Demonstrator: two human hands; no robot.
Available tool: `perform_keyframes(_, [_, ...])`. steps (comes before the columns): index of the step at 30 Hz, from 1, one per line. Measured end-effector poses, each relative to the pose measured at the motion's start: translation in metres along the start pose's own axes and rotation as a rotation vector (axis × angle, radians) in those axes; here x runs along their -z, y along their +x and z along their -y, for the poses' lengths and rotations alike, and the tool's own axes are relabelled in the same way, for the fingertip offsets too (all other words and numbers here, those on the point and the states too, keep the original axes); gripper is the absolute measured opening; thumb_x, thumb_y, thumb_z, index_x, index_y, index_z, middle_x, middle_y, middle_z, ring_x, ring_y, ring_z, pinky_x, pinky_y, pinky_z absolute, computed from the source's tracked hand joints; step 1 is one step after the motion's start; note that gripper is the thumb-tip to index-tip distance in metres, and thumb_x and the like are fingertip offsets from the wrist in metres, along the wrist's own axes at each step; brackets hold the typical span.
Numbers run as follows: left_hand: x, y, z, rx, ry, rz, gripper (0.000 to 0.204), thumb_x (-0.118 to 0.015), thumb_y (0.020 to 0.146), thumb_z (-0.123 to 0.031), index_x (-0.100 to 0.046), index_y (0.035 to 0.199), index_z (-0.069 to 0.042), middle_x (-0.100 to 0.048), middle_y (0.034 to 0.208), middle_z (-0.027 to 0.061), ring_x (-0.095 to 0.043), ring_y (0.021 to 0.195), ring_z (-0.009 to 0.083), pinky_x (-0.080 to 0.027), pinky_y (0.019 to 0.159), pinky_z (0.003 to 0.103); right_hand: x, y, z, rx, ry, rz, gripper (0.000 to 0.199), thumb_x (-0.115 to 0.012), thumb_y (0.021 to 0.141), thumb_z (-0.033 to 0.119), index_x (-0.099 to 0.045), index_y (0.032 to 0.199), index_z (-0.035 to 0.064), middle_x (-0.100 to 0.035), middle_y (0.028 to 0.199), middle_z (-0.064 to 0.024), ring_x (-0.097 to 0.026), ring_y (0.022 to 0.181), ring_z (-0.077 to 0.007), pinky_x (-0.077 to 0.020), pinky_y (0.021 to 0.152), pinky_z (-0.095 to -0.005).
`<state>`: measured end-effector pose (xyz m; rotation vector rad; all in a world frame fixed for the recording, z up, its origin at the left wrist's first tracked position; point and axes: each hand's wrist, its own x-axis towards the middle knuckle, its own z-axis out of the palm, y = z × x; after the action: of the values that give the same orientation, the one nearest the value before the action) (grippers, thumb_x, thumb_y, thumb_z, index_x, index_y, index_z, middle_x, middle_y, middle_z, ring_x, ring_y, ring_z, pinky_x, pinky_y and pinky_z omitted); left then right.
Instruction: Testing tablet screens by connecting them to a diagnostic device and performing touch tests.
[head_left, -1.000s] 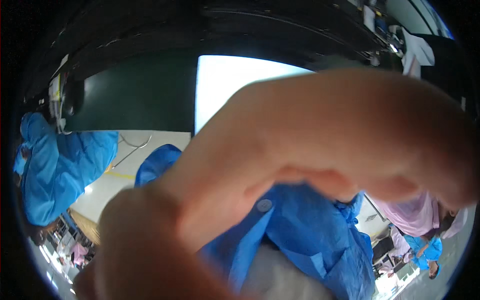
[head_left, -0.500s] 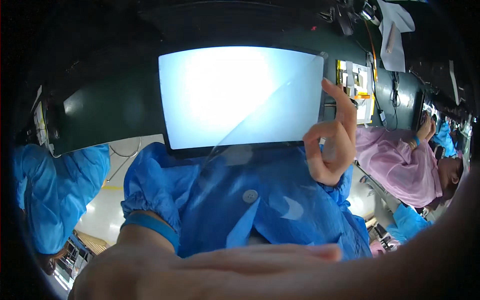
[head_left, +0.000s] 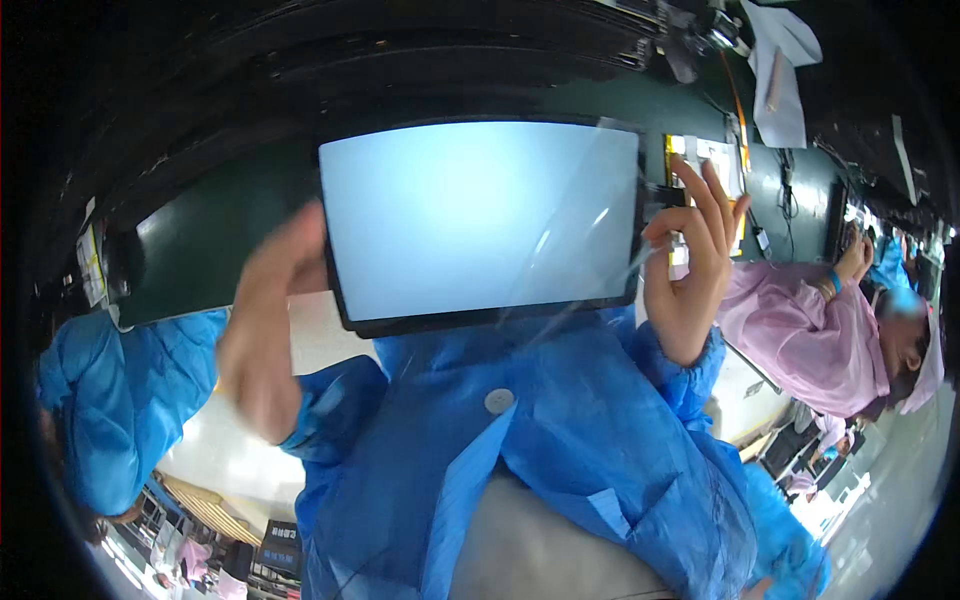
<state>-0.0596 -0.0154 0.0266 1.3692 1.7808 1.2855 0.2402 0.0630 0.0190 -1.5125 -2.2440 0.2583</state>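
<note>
A flat rectangular screen panel with a thin black rim and a pale, glossy face is held up in front of my blue coat. My left hand, blurred, grips the panel's left edge, its fingers partly hidden behind it. My right hand is at the right edge, with thumb and forefinger pinched at the rim and the other fingers spread upward. A thin clear film seems to lie slanted over the panel's right part; I cannot tell whether the pinch holds it.
A dark green bench runs behind the panel. Papers and cables lie at the upper right. A person in a pink coat works at the right and a blue-coated person at the left. White table surface shows lower left.
A hand that covered most of the lens has dropped away. The panel has moved to the middle of view, and my two hands now sit at its left and right edges.
</note>
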Motion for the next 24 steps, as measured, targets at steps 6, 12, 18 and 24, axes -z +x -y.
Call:
perform_keyframes(6, [-0.042,-0.011,0.034,0.241,-0.09,-0.088,0.049,-0.053,0.088,-0.022,-0.044,0.133,-0.005,-0.04,0.137,0.0182,-0.037,0.127,0.028,-0.026,0.106,0.035,-0.006,0.006,-0.006,-0.056,0.078,0.089,0.006,-0.047,0.069,0.005,-0.05,0.073,0.0084,-0.062,0.116,-0.0138,-0.041,0.128,-0.0311,0.001,0.11,-0.057])
perform_keyframes(12, [-0.042,-0.02,0.037,0.192,-0.256,-0.083,0.061,-0.054,0.081,-0.019,-0.037,0.138,-0.006,-0.034,0.143,0.017,-0.031,0.133,0.0299,-0.024,0.109,0.038,-0.001,0.011,-0.012,-0.203,0.422,0.022,0.003,-0.047,0.076,0.011,-0.047,0.074,0.0089,-0.061,0.118,-0.0157,-0.039,0.131,-0.0272,-0.0001,0.113,-0.0458])
perform_keyframes(18, [-0.042,-0.018,0.043,0.145,-0.082,-0.039,0.064,-0.057,0.081,-0.023,-0.035,0.139,-0.007,-0.03,0.145,0.0169,-0.026,0.135,0.0307,-0.023,0.109,0.039,-0.004,0.012,-0.016,-0.197,0.387,0.076,0.006,-0.048,0.078,0.014,-0.048,0.075,0.0091,-0.06,0.119,-0.0171,-0.038,0.131,-0.0297,0.0007,0.113,-0.044])
perform_keyframes(24, [-0.037,-0.017,0.045,0.12,-0.024,0.004,0.062,-0.055,0.084,-0.02,-0.034,0.14,-0.007,-0.03,0.145,0.0167,-0.026,0.135,0.0313,-0.022,0.109,0.04,0.004,0.008,-0.031,-0.161,0.511,-0.05,0.007,-0.052,0.076,0.004,-0.047,0.074,0.0077,-0.05,0.131,-0.0227,-0.042,0.128,-0.0285,-0.0198,0.108,-0.04])
